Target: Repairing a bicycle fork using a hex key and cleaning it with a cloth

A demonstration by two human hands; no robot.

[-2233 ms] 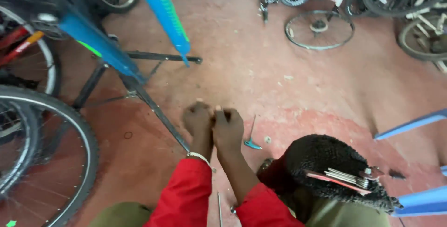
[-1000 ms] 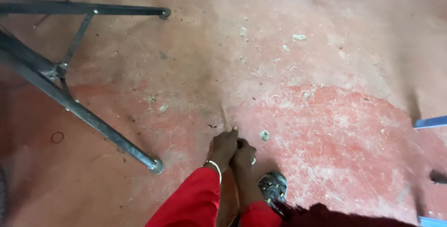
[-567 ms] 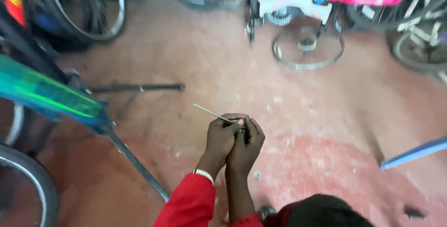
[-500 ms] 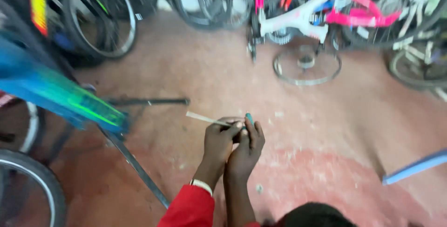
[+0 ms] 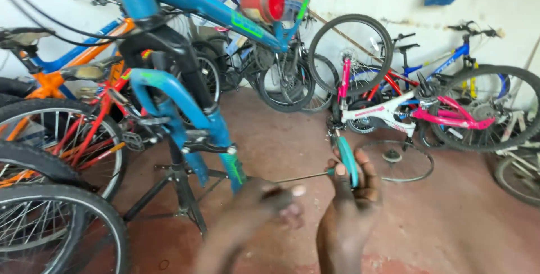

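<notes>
Right hand closed around teal-handled tool, handle upright in fist, top poking above fingers. Thin metal rod running roughly level from tool leftward to left hand. Left hand blurred; fingertips seem pinched on rod's far end, grip hard to confirm. Rod's long axis left-right, between both hands, raised in front of blue bicycle fork on repair stand. Tool head hidden in fist. Loose wheel flat on floor behind.
</notes>
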